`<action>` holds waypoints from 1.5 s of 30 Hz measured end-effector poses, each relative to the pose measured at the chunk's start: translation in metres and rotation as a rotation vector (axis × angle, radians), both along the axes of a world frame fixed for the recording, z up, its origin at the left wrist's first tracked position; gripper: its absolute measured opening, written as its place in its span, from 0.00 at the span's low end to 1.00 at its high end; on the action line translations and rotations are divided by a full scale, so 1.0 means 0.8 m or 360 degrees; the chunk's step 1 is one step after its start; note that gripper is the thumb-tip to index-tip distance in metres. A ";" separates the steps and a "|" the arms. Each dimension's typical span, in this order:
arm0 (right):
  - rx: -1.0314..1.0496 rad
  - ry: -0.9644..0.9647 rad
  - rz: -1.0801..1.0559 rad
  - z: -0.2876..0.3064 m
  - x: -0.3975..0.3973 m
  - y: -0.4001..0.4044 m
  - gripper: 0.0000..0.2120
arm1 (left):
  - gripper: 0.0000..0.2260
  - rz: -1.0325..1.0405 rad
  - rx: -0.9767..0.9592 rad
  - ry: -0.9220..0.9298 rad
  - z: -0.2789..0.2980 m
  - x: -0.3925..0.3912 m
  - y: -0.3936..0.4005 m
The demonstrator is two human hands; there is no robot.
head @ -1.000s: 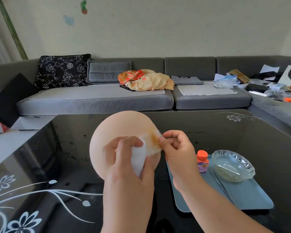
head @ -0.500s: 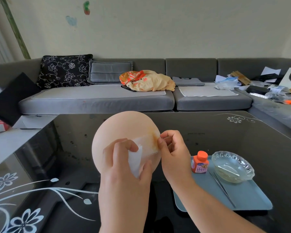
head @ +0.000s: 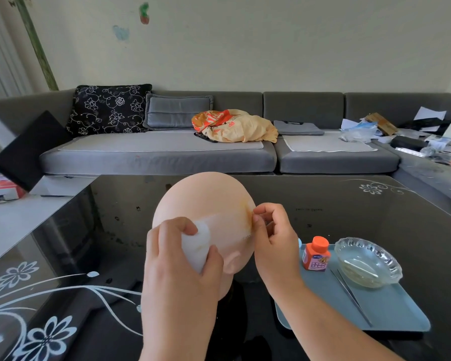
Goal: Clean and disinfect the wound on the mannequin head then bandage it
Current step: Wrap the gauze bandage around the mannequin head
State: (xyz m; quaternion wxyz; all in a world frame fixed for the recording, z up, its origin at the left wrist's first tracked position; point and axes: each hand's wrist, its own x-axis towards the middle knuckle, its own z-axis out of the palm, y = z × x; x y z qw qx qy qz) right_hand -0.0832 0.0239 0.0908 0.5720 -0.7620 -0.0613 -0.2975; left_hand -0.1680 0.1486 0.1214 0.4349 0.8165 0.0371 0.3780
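Observation:
A bald, skin-coloured mannequin head [head: 206, 196] stands on the black glass table, its ear facing me. A thin white gauze bandage strip [head: 229, 225] lies stretched across its near side, over an orange-brown stain at the right. My left hand [head: 177, 259] grips the white bandage roll [head: 197, 243] against the head's left side. My right hand [head: 271, 235] pinches the strip's free end at the head's right edge.
A blue tray [head: 391, 313] at the right holds an orange-capped disinfectant bottle [head: 316, 254], a glass dish [head: 367, 261] and metal tweezers [head: 352, 298]. The black table [head: 349, 204] has white flower prints. A grey sofa [head: 156, 157] with cushions and clutter lies behind.
The strip between my hands has been drawn longer and laid flat on the head. My left hand with the roll moved down and left; my right hand stayed at the head's right edge.

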 end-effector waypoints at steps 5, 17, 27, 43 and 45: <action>-0.0077 -0.0036 -0.0033 0.000 -0.001 0.001 0.07 | 0.19 0.0032 -0.0036 0.0023 0.001 0.000 0.013; -0.0144 -0.0109 -0.0135 -0.001 0.002 -0.001 0.06 | 0.25 0.0088 -0.0203 -0.0058 -0.002 -0.002 0.048; -0.0081 -0.0176 0.0032 -0.002 -0.009 -0.001 0.14 | 0.12 0.0158 -0.0057 -0.0104 -0.013 -0.004 0.073; -0.0074 -0.0167 0.0054 -0.006 -0.018 0.004 0.22 | 0.17 0.0100 -0.0137 0.0072 -0.028 0.007 0.109; -0.0064 -0.0167 0.0066 -0.006 -0.018 0.004 0.21 | 0.18 0.0069 -0.0146 0.0080 -0.029 0.012 0.112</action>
